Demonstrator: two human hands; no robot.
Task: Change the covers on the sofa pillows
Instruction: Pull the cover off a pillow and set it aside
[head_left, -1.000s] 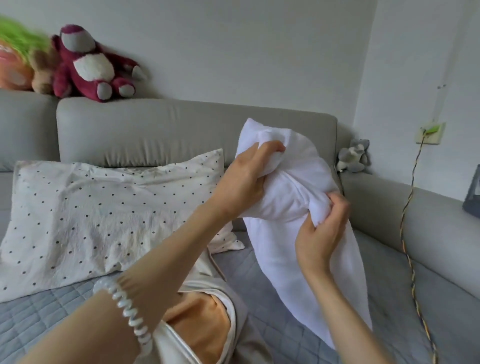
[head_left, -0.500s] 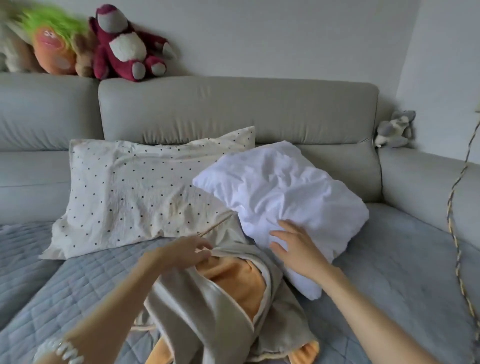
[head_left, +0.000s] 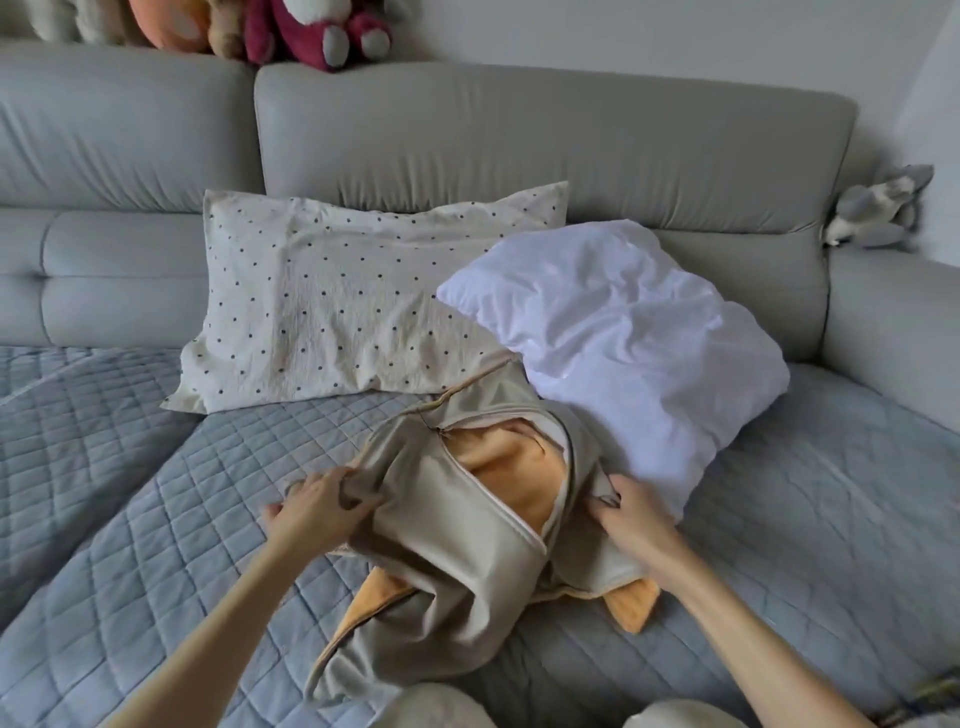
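A beige pillow cover (head_left: 457, 525) with an orange lining lies crumpled on the quilted blue-grey sofa mat (head_left: 130, 467), just below the middle of the view, its opening gaping toward 12 o'clock so the orange inside shows. The left hand (head_left: 317, 512) grips a bunched fold of the cover at its 9 o'clock edge, fingers curled round the cloth. The right hand (head_left: 631, 512) pinches the cover's edge at its 3 o'clock side, thumb and fingers closed on the fabric.

At 1 o'clock from the cover, touching its top corner, a bare white pillow (head_left: 623, 343) rests tilted against the grey sofa backrest (head_left: 519, 140). At 11 o'clock from the cover a cream pillow with dark dots (head_left: 337, 301) leans on the backrest, its right end tucked under the white pillow.

A row of plush toys (head_left: 311, 31) sits on the backrest at 12 o'clock of the view, cut off by the frame. A small grey plush (head_left: 878, 208) lies on the sofa armrest at 2 o'clock.
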